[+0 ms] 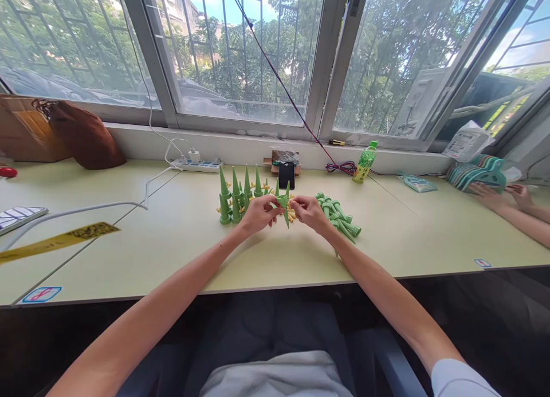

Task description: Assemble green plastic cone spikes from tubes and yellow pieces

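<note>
My left hand pinches a green plastic watering spike by its cup-shaped end, and the pointed end hangs down. Close at its right side, my right hand has its fingers pressed together; what lies between them is too small to tell. Behind and left of my left hand, several green spikes stand upright with their points up, small yellow pieces among them. More yellow pieces lie partly hidden behind my hands. To the right is a pile of loose green spikes lying on their sides.
A black phone leans behind the spikes. Along the back are a power strip, a green-capped bottle and a brown bag. A white cable crosses the left. At far right, another person's hands touch teal hangers.
</note>
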`<move>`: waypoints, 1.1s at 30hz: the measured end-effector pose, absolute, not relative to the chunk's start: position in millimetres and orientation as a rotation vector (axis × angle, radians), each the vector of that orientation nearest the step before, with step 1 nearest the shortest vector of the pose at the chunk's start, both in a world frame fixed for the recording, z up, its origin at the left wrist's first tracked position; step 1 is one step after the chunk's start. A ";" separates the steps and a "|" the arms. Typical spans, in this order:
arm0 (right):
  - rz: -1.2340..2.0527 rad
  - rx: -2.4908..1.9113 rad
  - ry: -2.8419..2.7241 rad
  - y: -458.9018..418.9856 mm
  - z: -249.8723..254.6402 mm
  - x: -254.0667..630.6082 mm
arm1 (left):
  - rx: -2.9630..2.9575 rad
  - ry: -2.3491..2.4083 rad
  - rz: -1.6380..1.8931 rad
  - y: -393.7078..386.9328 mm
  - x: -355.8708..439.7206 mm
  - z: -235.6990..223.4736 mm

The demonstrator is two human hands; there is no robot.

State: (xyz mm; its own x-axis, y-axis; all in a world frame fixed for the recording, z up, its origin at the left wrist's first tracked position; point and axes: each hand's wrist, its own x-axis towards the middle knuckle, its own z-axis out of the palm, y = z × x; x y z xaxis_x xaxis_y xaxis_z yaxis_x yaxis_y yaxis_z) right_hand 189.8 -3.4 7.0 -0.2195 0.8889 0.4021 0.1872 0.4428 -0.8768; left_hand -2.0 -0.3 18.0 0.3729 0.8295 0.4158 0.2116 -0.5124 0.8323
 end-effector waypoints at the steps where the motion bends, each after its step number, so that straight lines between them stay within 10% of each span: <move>1: 0.875 -0.941 -1.682 -3.7 7.4 189.6 | 1.942 0.901 1.133 -0.4 -1.8 18.1; 33: 1.057 -0.907 -1.583 -8.2 10.4 184.5 | 1.958 0.890 1.080 -1.7 1.2 15.8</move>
